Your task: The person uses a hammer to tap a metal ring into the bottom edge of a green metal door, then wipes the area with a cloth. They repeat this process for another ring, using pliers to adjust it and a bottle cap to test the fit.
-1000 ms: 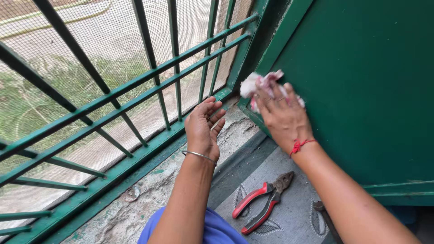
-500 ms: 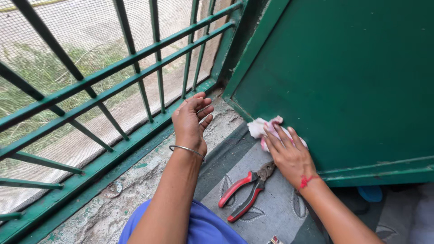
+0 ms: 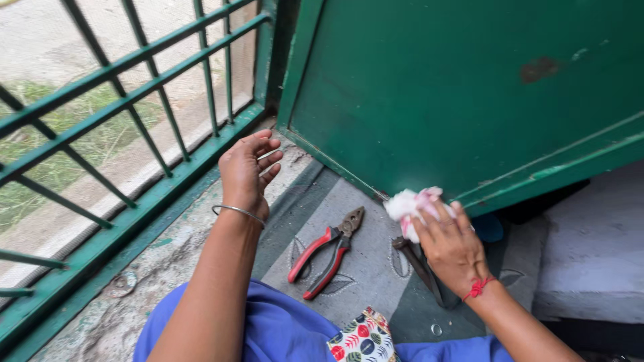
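White-and-pink rag (image 3: 410, 203): bunched, pressed against the bottom edge of the green metal door (image 3: 469, 87), gripped by the right hand (image 3: 451, 243). Fingers curled over it, clamped; rag sticks out at the hand's 11 o'clock. Red thread on that wrist.

Left hand (image 3: 247, 173): empty, fingers loosely spread and slightly curled, not touching anything I can make out, hovering above the concrete ledge (image 3: 161, 261). Thin metal bangle (image 3: 239, 212) on the wrist. Hands well apart, left at roughly 9 o'clock from the right.

Between them on the grey patterned mat (image 3: 369, 268): red-handled pliers (image 3: 327, 253), lying flat, jaws pointing to 1 o'clock toward the door. Second dark tool (image 3: 419, 265) just beside the right hand at its 7 o'clock, partly hidden under the wrist; type unclear.

Green railing (image 3: 121, 114) runs along the 9–11 o'clock side, grass and pavement beyond it. Blue garment (image 3: 282, 328) at 6 o'clock, with a leaf-print cloth piece (image 3: 362, 340) on it.
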